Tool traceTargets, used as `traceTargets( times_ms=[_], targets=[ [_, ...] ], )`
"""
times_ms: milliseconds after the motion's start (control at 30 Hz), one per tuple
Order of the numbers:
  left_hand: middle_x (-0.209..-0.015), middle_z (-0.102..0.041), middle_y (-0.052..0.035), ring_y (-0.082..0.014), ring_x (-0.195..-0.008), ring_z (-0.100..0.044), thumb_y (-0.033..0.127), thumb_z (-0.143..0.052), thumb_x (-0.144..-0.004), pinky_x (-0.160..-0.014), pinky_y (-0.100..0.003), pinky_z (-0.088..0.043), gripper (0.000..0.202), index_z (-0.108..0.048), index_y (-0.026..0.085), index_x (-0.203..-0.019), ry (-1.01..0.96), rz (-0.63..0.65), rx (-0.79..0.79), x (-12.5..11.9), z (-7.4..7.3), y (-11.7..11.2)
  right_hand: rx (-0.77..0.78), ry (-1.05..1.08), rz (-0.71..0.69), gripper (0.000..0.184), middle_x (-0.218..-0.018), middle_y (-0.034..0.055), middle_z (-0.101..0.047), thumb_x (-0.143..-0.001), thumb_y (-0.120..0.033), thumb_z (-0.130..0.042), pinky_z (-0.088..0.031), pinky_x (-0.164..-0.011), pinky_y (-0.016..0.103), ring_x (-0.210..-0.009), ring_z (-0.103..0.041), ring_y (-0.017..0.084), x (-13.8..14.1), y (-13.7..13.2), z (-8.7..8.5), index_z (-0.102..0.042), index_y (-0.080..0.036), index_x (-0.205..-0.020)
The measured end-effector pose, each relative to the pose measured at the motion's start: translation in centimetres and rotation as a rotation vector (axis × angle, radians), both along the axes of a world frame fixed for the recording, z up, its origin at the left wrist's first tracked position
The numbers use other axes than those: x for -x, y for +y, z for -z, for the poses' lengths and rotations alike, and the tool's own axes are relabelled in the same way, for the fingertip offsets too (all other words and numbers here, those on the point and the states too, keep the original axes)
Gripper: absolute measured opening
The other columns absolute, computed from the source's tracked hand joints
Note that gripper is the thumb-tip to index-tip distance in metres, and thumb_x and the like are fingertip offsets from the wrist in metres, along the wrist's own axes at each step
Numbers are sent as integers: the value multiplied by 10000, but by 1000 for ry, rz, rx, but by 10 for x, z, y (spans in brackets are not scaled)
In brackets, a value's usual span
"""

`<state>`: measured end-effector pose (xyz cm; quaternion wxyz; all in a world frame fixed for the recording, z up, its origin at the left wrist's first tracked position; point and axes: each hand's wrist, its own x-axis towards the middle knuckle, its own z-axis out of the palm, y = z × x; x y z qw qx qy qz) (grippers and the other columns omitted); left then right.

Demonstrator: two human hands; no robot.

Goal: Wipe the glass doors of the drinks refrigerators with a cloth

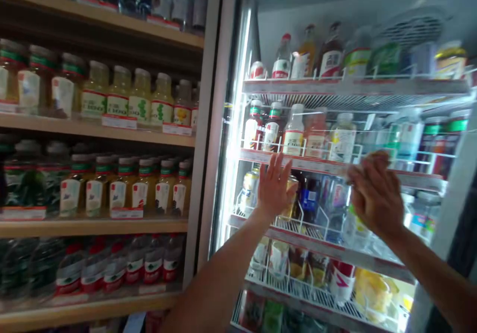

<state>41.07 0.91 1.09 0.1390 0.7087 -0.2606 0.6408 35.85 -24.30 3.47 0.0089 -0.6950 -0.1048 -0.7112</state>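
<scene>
My left hand (274, 186) is raised before the lit drinks fridge (346, 166), fingers spread and holding nothing. It overlaps the edge of the middle shelf, close to a can with a gold label (291, 196); contact cannot be made out. To the right, my right hand (378, 194) is up at about the same height, blurred, with its fingers bent but apart and no object visible in them. Behind it stands a clear bottle with a green-yellow label (354, 226), partly hidden. A blue can (309, 199) shows between my hands.
Bottles fill the fridge's wire shelves, among them a red-capped bottle (282, 57) on top and a pink-labelled bottle (342, 278) lower down. Left of the fridge frame (203, 124), a wooden shelf (93, 227) carries rows of juice bottles (124, 186).
</scene>
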Motion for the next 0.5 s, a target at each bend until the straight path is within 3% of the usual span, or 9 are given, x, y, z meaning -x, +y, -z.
traceTargets(
  times_ms=[67, 167, 233, 333, 400, 433, 500],
  targets=[
    [-1481, -290, -135, -243, -1417, -112, 432, -334, -920, -1121, -508, -191, 563, -266, 159, -1407, -49, -51, -10, -9, 6, -1, 97, -57, 81, 375, -1296, 136, -527, -838, -331, -464, -350, -1026, 420, -1266, -438, 257, -3, -26, -5, -614, -168, -1140],
    [-1480, -290, -137, -243, -1417, -108, 418, -353, -913, -1132, -490, -165, 563, -284, 154, -1405, -83, -105, -3, -9, 7, 1, -138, -266, 198, 448, -1297, 206, -501, -816, -289, -427, -400, -950, 493, -1231, -461, 326, -3, -46, -8, -576, -102, -1196],
    [-1482, -284, -135, -240, -1416, -114, 407, -371, -908, -1137, -481, -148, 571, -275, 159, -1413, -88, -115, -2, -8, 6, 2, -168, -279, 182, 449, -1320, 208, -477, -828, -275, -410, -393, -961, 500, -1255, -435, 326, -2, -35, -4, -558, -104, -1215],
    [-1482, -281, -133, -236, -1414, -128, 406, -387, -904, -1142, -471, -132, 587, -257, 167, -1424, -102, -117, 2, -7, 3, 2, 103, -92, 92, 423, -1403, 116, -414, -851, -236, -418, -332, -1052, 464, -1333, -343, 258, -1, -8, 8, -515, -191, -1260],
    [-1484, -275, -130, -232, -1413, -135, 408, -384, -905, -1144, -463, -126, 589, -254, 168, -1427, -115, -113, 3, -7, 2, 2, 211, -5, 56, 422, -1420, 68, -400, -851, -216, -437, -303, -1082, 444, -1349, -319, 228, 0, -6, 10, -504, -233, -1267],
    [-1486, -271, -129, -231, -1412, -136, 407, -382, -907, -1144, -458, -125, 589, -252, 167, -1429, -120, -112, 3, -7, 2, 2, 178, -23, 56, 418, -1416, 71, -404, -851, -213, -437, -304, -1079, 451, -1343, -328, 233, 0, -10, 8, -511, -227, -1262],
    [-1486, -266, -133, -234, -1412, -133, 402, -384, -907, -1144, -455, -121, 591, -250, 160, -1430, -125, -110, 2, -7, 2, 2, -37, -123, 75, 426, -1415, 123, -392, -852, -217, -420, -309, -1055, 504, -1331, -337, 281, 0, -24, -1, -514, -167, -1264]
  ],
)
